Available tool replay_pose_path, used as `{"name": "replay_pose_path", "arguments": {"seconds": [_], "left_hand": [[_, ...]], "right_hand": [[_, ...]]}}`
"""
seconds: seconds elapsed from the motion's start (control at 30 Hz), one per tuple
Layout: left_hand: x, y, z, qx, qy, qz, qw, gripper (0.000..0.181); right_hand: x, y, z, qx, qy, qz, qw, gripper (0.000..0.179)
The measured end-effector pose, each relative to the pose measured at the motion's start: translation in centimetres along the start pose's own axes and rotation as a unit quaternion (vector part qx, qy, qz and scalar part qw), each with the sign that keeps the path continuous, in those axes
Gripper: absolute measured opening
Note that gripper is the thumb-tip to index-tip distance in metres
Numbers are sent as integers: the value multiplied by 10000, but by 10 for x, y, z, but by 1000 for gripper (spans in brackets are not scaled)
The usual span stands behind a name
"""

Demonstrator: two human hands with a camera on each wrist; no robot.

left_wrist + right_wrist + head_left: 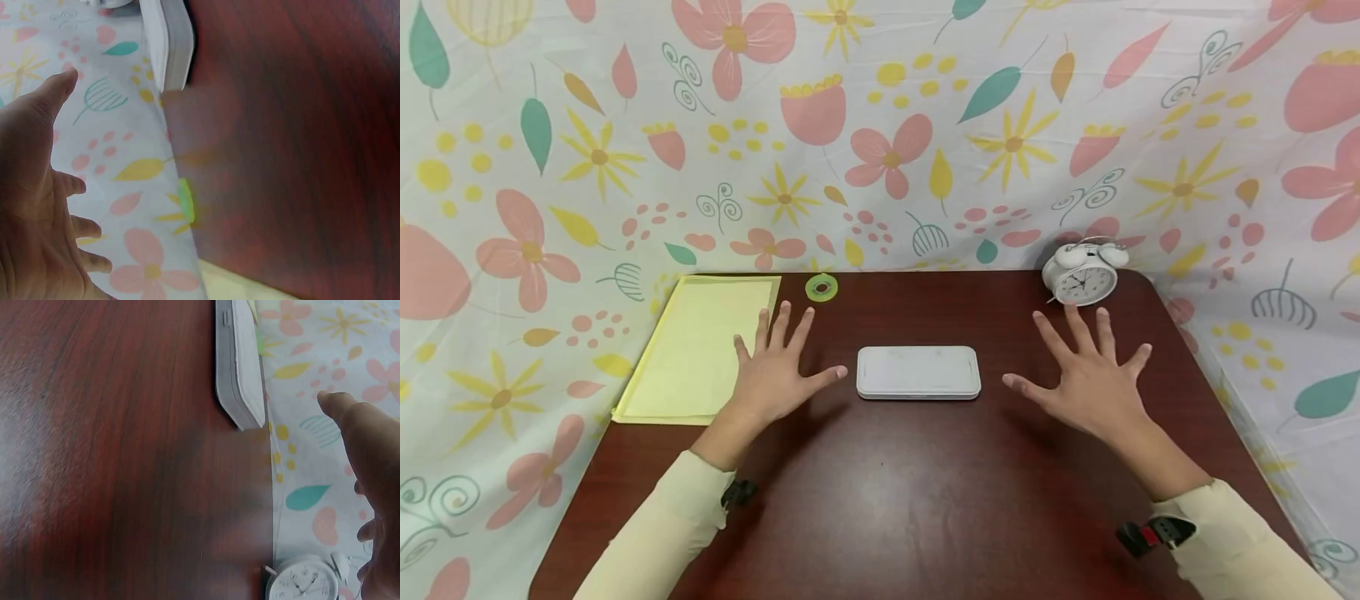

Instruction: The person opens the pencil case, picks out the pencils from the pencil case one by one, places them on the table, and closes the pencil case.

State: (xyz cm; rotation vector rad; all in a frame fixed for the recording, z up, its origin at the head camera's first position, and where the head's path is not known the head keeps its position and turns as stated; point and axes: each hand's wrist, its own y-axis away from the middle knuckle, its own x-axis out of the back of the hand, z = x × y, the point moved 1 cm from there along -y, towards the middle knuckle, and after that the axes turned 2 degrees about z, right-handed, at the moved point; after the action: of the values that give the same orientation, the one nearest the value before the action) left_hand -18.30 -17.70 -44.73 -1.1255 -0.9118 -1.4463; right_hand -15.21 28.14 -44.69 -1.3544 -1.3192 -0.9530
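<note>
Both hands hover over the dark wooden table with fingers spread, holding nothing. My left hand (pixel 772 375) is left of a flat white case with rounded corners (pixel 918 372), its fingers overlapping the edge of a pale yellow folder (pixel 700 350) in the head view. On the other side of the case, my right hand (pixel 1093 387) has its thumb pointing toward it. Just beyond the right fingertips stands a white twin-bell alarm clock (pixel 1084 275). A small green tape roll (pixel 822 287) lies past the left fingertips, near the back edge.
Behind the table (pixel 895 500) hangs a white cloth (pixel 895 100) printed with flowers and leaves, which also runs along both sides. Dark straps (pixel 739 493) sit at the wrists, by the cream sleeves (pixel 662 533).
</note>
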Motion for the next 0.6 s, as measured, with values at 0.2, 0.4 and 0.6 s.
{"name": "replay_pose_path", "arguments": {"seconds": [0.2, 0.4, 0.6], "left_hand": [[-19, -3, 7, -188, -65, -311, 9993, 117], [-37, -7, 20, -690, -72, -662, 9954, 121], [-55, -13, 31, -1150, 149, -836, 9897, 126]], "right_hand": [[-3, -9, -20, 386, -13, 73, 9992, 110], [-13, -21, -45, 891, 26, -13, 9960, 110], [-32, -31, -69, 1481, 140, -96, 9888, 110]]}}
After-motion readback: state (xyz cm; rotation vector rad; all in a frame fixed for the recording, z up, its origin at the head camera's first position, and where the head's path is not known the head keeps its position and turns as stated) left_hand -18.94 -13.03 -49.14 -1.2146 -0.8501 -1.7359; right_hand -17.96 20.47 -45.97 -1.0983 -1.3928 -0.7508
